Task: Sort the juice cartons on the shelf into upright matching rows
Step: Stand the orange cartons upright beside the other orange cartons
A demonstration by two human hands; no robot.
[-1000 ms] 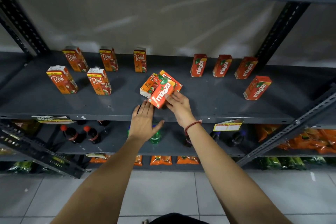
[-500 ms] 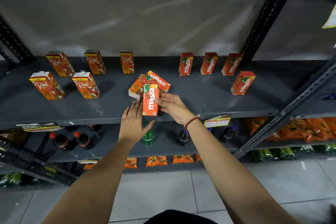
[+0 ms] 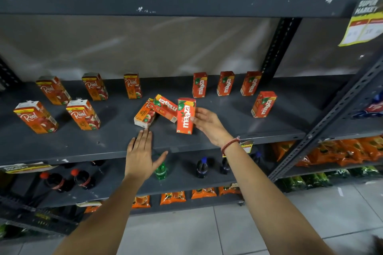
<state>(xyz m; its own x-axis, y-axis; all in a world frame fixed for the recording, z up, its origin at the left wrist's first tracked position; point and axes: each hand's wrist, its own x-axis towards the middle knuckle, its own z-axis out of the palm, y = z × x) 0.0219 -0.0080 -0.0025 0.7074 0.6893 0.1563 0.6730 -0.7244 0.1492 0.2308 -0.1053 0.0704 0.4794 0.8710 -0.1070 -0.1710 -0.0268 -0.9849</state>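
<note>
My right hand [image 3: 208, 125] grips an orange Maaza carton [image 3: 185, 115], held upright just above the grey shelf [image 3: 228, 128]. To its left a second Maaza carton [image 3: 165, 107] lies tilted across a fallen Real carton [image 3: 143, 117]. My left hand [image 3: 142, 154] hovers open at the shelf's front edge, fingertips just below the fallen Real carton. Upright Real cartons stand at the left: three at the back [image 3: 94, 86] and two in front [image 3: 83, 114]. Upright Maaza cartons stand at the right: three at the back [image 3: 225, 83] and one in front [image 3: 263, 104].
A slanted steel upright [image 3: 323, 130] bounds the shelf on the right. The upper shelf edge [image 3: 165, 0] hangs overhead with a yellow price tag [image 3: 364, 23]. Soda bottles [image 3: 201, 168] and orange snack packs [image 3: 342, 151] fill the lower shelves. Tiled floor lies below.
My right hand lifted one Maaza carton off the pile, turned it upright and carried it to the right. My left hand stayed open by the front edge. The view tilted up.
</note>
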